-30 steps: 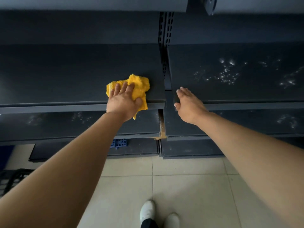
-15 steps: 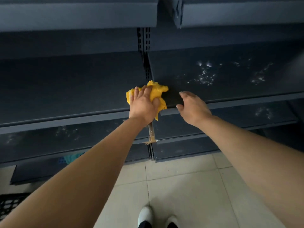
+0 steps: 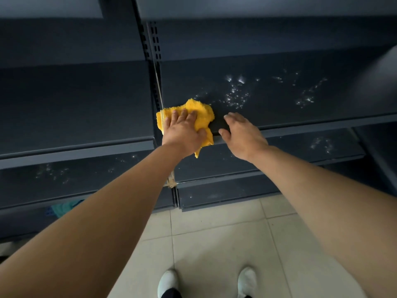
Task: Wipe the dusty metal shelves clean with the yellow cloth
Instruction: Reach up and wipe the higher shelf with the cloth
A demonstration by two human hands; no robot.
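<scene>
The yellow cloth (image 3: 203, 112) lies crumpled on the front left corner of the right-hand dark metal shelf (image 3: 290, 112), one end hanging over the edge. My left hand (image 3: 182, 132) presses flat on it with straight fingers. My right hand (image 3: 242, 134) rests with relaxed fingers on the same shelf's front edge, just right of the cloth. White dust specks (image 3: 236, 95) are scattered on the shelf behind and right of the cloth. The left-hand shelf (image 3: 75, 104) at the same level looks free of specks.
A slotted upright post (image 3: 153, 50) separates the two shelf bays. Lower shelves (image 3: 322, 145) (image 3: 53, 173) carry more white specks. A blue-green object (image 3: 62, 208) lies under the left bay. My white shoes (image 3: 167, 282) stand on the pale tiled floor (image 3: 214, 244).
My left hand has slid the cloth rightward, off the left shelf, across the post and onto the right shelf's corner. My right hand stayed at that shelf's front edge.
</scene>
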